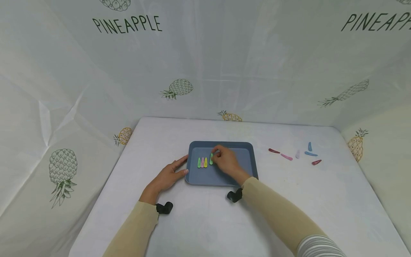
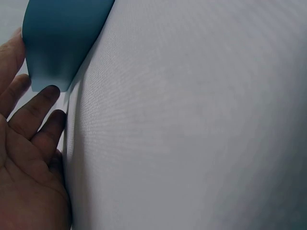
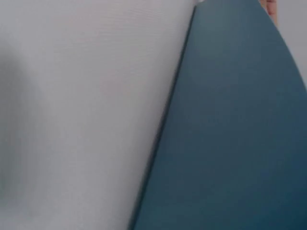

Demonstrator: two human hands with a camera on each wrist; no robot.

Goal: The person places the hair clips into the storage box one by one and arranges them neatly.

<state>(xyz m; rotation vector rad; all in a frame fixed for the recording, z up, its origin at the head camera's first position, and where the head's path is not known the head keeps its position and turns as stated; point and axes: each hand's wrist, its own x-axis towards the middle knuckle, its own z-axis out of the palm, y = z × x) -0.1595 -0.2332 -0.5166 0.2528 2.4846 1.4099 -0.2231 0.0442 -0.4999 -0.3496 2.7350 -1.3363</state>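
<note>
Extends beige fabric sleeves [image 1: 276, 210] toward a rectangular blue-grey tray [image 1: 205, 178]; rests spread left hand [image 1: 167, 176] against its left edge; with right hand [image 1: 226, 160] pinches a green teardrop clip [image 1: 211, 160] inside, nearer that edge: likely light, stiff metal, best gripped by its sides.

Tray [image 1: 199, 178]: is showing plain slate blue, reading tealer in the left wrist view. Hair clips, left to right: a light green clip [image 1: 199, 162], a pale pink clip [image 1: 202, 162], a yellow clip [image 1: 206, 162] and a second green clip [image 1: 211, 159] are standing out brightly; a dark red clip [image 1: 274, 151], a rose clip [image 1: 286, 157], a pale lilac clip [image 1: 297, 154], two blue clips [image 1: 310, 154] and a crimson clip [image 1: 316, 162] are giving the remaining colours. Desk [image 1: 199, 221]: is showing white. Backdrop [image 1: 257, 53]: is showing off-white, bearing pineapple prints [image 1: 63, 166], some green-lined, some yellow-orange, and dark green lettering [image 1: 127, 25]. Sleeves [image 1: 279, 214]: are showing plain tan, the right one carrying a grey-and-white striped band [image 1: 319, 246]. Wrist cameras [image 1: 165, 208]: are showing black.
</note>
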